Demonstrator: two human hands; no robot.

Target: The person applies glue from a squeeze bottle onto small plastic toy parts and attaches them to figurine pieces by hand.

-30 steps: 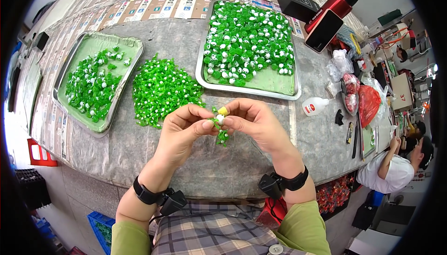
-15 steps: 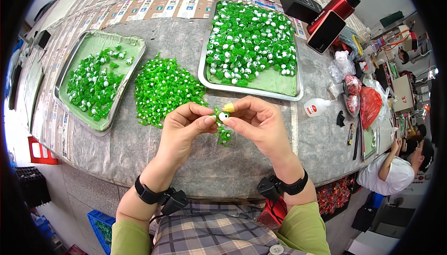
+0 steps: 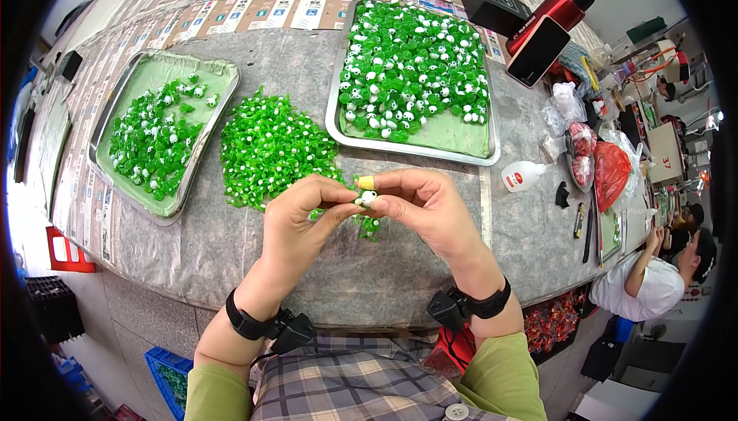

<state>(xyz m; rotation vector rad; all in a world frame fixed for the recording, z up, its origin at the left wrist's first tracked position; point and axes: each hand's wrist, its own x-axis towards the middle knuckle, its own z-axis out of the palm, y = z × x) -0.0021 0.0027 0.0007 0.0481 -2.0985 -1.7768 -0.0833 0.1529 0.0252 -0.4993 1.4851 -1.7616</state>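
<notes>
Over the near middle of the table, my left hand (image 3: pixel 296 217) and my right hand (image 3: pixel 434 209) meet fingertip to fingertip. Both pinch one tiny green figure with a white, black-spotted head (image 3: pixel 369 197); its green part is mostly covered by the fingers. A yellow cover (image 3: pixel 365 183) sits on my right index fingertip. Just below the hands lie a few loose green plastic pieces (image 3: pixel 369 229). Beyond my left hand spreads a heap of small green pieces with white dots (image 3: pixel 273 148).
A metal tray (image 3: pixel 415 150) full of green-and-white figures stands at the far middle, a smaller tray (image 3: pixel 231 86) at left. Rightward are a white glue bottle (image 3: pixel 523 176), a phone (image 3: pixel 538 52), a red flask (image 3: pixel 557 9) and plastic bags (image 3: pixel 613 175). A person in white (image 3: pixel 642 286) sits far right.
My fingers have shifted slightly round the figure, and its white head has turned so less of the black marking shows. My left fingers have curled in closer to it.
</notes>
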